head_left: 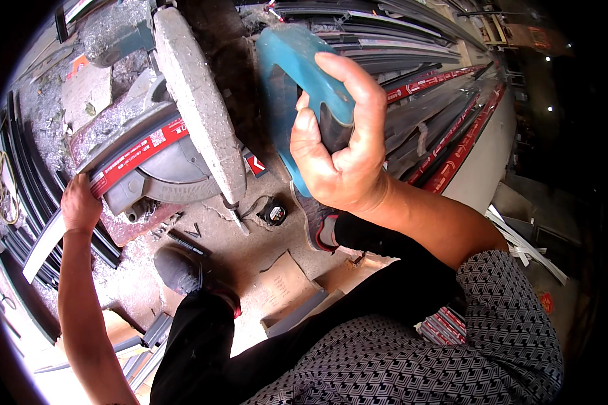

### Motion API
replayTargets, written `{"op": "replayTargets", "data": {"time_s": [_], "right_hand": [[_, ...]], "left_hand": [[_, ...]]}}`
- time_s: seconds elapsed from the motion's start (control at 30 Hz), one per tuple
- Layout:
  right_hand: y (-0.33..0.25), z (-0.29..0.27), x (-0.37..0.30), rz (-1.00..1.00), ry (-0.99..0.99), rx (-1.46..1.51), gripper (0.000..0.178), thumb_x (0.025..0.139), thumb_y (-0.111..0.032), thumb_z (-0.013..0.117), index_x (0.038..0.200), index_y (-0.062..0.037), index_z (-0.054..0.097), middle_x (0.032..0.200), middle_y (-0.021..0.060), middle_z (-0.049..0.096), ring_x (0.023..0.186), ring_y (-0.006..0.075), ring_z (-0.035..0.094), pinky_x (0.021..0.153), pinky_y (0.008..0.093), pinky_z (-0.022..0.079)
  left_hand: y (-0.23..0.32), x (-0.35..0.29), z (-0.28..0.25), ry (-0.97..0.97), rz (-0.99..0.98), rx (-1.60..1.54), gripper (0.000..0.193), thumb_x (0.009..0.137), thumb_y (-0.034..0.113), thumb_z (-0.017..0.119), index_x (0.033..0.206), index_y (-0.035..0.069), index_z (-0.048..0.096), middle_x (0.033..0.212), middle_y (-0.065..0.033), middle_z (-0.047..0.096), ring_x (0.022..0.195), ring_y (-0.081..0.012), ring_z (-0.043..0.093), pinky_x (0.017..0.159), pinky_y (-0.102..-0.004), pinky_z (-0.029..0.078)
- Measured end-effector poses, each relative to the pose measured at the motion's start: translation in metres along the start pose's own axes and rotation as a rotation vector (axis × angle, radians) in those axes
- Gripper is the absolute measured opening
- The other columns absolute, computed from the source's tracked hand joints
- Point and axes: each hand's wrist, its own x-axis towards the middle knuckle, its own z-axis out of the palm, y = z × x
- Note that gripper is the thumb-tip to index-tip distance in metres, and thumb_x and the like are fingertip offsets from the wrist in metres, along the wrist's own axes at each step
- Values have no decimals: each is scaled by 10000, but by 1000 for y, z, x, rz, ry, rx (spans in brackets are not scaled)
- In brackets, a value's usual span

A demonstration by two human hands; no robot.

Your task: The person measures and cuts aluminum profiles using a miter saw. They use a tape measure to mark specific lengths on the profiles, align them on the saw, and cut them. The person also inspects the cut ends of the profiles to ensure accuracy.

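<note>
My right hand [350, 158] is wrapped around the teal and black handle [294, 50] of a mitre saw. To the left of the handle stands the saw's pale, dust-covered blade guard [199, 101]; the blade itself is hidden. A strip of profile with red printed film [140, 154] lies across the grey saw table [172, 170] and passes behind the guard. A short piece of the red film shows on the guard's right side. My left hand [82, 208] is closed on the strip's left end, beside the fence.
On the floor near my shoes lie a black tape measure [273, 212], a dark marker pen [188, 243] and a piece of cardboard [287, 287]. Long dark profiles [378, 54] are stacked at the back right, others [30, 158] at the left. White strips [527, 246] lie far right.
</note>
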Motion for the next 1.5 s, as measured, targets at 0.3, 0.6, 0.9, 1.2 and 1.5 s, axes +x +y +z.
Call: {"op": "replayTargets", "data": {"time_s": [0.3,0.6,0.9,1.2,1.5], "right_hand": [[2,1,-12,11,-32,-4,570,911,71,623,1442,50,414,1274,168,566,1034,213,628,912,321,536],[3,3,-17,-51,-34,-64,571,931,80,604,1453,48,374,1268,165,537,962,161,633,866,300,550],[7,11,-29,-41,40,18,590,887,48,697,1422,40,447,1338,199,593,944,224,687,852,339,572],[14,14,-50,-19,13,39,612,887,38,700,1432,50,423,1327,208,580,934,240,677,845,352,575],[18,16,-74,17,-95,46,647,941,83,600,1490,-11,270,1127,168,591,884,142,616,761,276,567]], "left_hand": [[-3,0,2,-24,-4,22,228,820,35,608,1046,24,583,995,-198,673,1008,-412,660,904,-497,527],[0,0,-2,-32,-15,35,251,815,25,593,1065,28,596,1017,-185,673,1022,-402,658,909,-495,526],[-1,-1,-1,-16,0,30,227,803,26,603,1030,28,582,1010,-175,662,1046,-396,650,926,-485,522],[-11,1,9,-82,-9,75,321,839,60,660,1158,45,623,1074,-169,683,1017,-394,671,901,-494,540],[-51,-11,44,182,225,79,587,920,211,751,1453,62,555,1169,-139,694,1001,-363,684,860,-495,547]]}}
